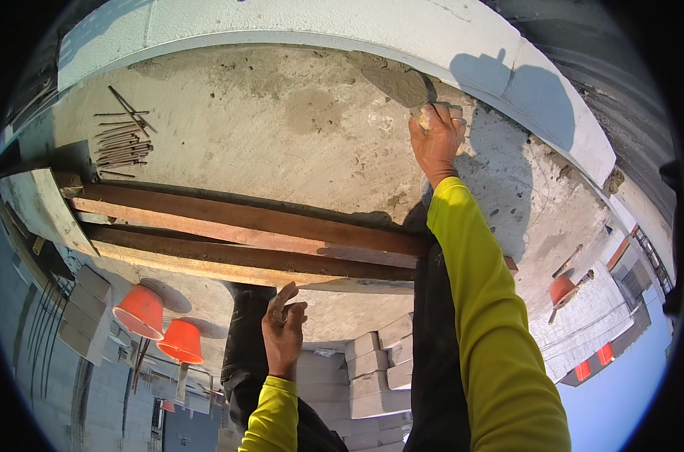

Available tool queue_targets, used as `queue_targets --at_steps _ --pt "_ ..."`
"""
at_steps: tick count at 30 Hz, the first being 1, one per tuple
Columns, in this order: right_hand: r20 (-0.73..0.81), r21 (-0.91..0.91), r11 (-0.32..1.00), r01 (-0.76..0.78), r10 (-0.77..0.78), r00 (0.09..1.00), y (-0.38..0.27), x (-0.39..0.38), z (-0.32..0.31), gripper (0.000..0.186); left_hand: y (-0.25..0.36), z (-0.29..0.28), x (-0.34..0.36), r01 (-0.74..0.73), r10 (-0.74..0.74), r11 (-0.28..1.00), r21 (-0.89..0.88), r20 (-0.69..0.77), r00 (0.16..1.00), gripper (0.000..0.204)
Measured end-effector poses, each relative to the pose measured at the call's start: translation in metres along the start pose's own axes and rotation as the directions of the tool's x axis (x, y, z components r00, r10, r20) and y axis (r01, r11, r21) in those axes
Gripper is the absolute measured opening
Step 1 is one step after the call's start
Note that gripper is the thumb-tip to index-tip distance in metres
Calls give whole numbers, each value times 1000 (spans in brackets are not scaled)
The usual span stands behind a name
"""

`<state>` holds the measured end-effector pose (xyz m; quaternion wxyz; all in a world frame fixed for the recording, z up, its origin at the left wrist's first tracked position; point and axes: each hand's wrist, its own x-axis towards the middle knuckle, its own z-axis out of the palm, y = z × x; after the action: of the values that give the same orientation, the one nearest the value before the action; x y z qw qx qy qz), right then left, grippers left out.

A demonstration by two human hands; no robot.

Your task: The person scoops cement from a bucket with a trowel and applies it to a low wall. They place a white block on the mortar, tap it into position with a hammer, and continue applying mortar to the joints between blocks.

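Right hand (437, 135) is clenched around the handle of a trowel (400, 87), and the grey-coated blade is extended ahead and to the left of that hand, over a concrete slab (236, 128). Just beyond the trowel, the far edge of the slab is bordered by a curved-looking white wall (281, 24), onto which a dark shadow is cast to the right of the same hand.

Nothing is grasped by the left hand (284, 335), which is held nearer the body with its fingers loosely bent. Directly ahead of it, wooden beams (251, 230) are laid side by side, stretched from its far left to beneath the right forearm; whether the nearest beam is touched by the fingertips cannot be made out from this angle. Against the far-left end of the beams, a pale board (46, 211) is set.

Well ahead and to the left of the left hand, thin metal rods (122, 147) are heaped on the slab. Two orange-red buckets (180, 341) are seen to its left, and grey blocks (372, 369) are stacked lower down to its right, between dark-trousered legs (440, 354).
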<state>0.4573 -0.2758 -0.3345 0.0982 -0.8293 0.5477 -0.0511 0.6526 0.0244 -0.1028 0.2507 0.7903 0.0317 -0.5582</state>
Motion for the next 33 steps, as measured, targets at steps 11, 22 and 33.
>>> queue_targets --at_steps 11,22,33 --pt "174 458 857 -236 174 969 32 29 -262 26 -43 -9 -21 -64 57 980 188 41 998 41" --pt "721 579 23 -815 452 525 -9 -128 -360 31 13 -87 -105 -234 200 890 392 127 972 38" --pt "615 726 -424 -541 753 235 59 -187 -275 41 173 -133 -139 -305 283 289 907 224 933 38"
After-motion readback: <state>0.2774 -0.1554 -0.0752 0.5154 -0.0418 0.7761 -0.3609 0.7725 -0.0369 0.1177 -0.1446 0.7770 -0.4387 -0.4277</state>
